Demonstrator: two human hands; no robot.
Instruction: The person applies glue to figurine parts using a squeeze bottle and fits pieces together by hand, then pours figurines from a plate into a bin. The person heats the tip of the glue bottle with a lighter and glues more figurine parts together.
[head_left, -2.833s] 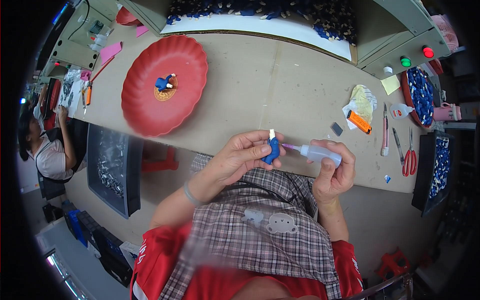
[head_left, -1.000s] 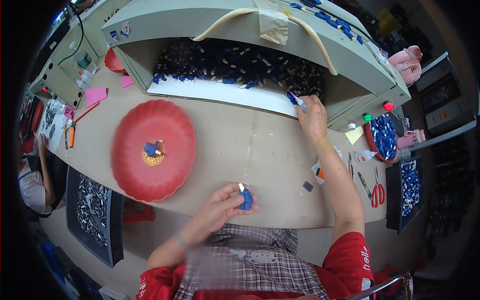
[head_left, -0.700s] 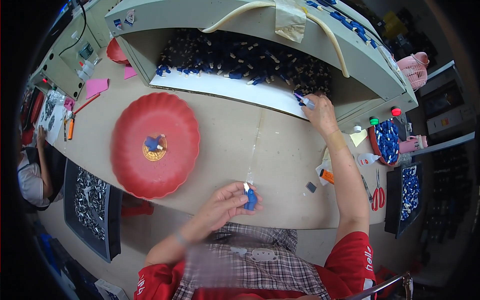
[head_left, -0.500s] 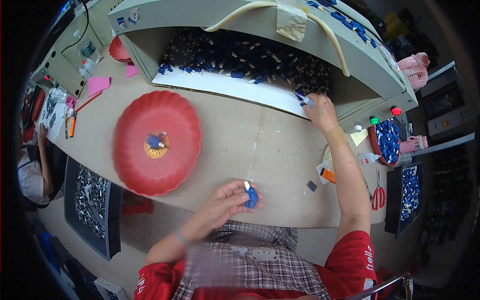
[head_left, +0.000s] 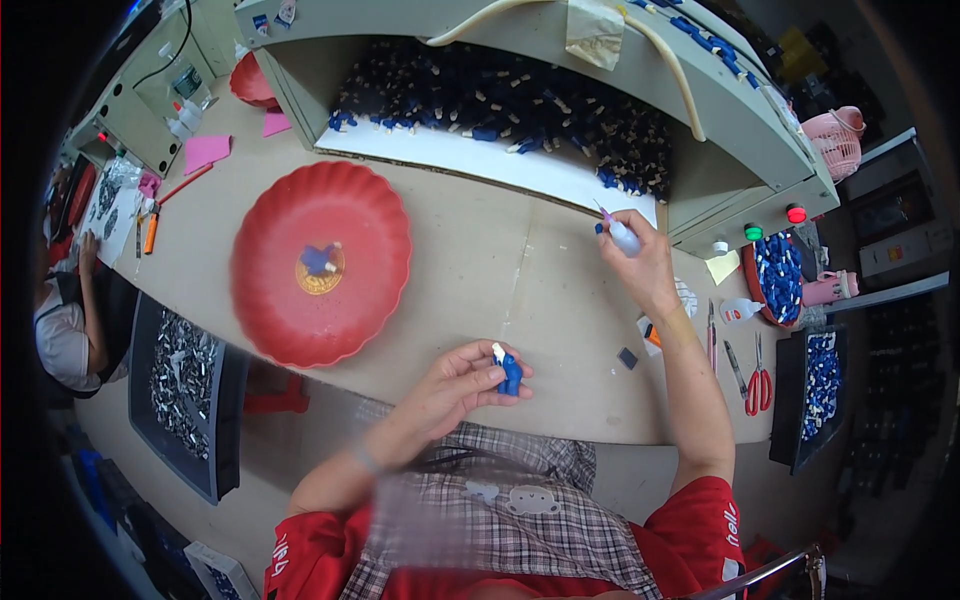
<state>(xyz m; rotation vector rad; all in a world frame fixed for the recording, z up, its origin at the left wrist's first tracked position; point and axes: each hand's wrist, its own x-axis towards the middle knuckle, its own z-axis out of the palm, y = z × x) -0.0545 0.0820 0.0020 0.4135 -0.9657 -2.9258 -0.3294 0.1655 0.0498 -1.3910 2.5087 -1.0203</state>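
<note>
Over the table's front edge, my left hand (head_left: 462,388) pinches a small blue piece with a whitish tip (head_left: 508,372) between thumb and fingers. My right hand (head_left: 645,262) is closed around a small squeeze bottle (head_left: 624,238) with a thin purple nozzle, just in front of the box opening. A tiny dark blue bit (head_left: 600,229) shows at its fingertips; how it is held I cannot tell. Left of my hands stands a red scalloped bowl (head_left: 375,300) with a few blue pieces (head_left: 320,261) on its bottom.
Many blue pieces (head_left: 500,95) lie inside the open grey box (head_left: 720,150). On the right are red scissors (head_left: 759,390), tweezers (head_left: 737,370), another squeeze bottle (head_left: 740,310) and a full bowl (head_left: 745,275). At far left sits a co-worker (head_left: 75,330) by a bin of metal parts (head_left: 180,385).
My right hand has drawn back from the box opening toward me, with the squeeze bottle still in it. My left hand holds the blue piece in nearly the same place; the view has shifted slightly.
</note>
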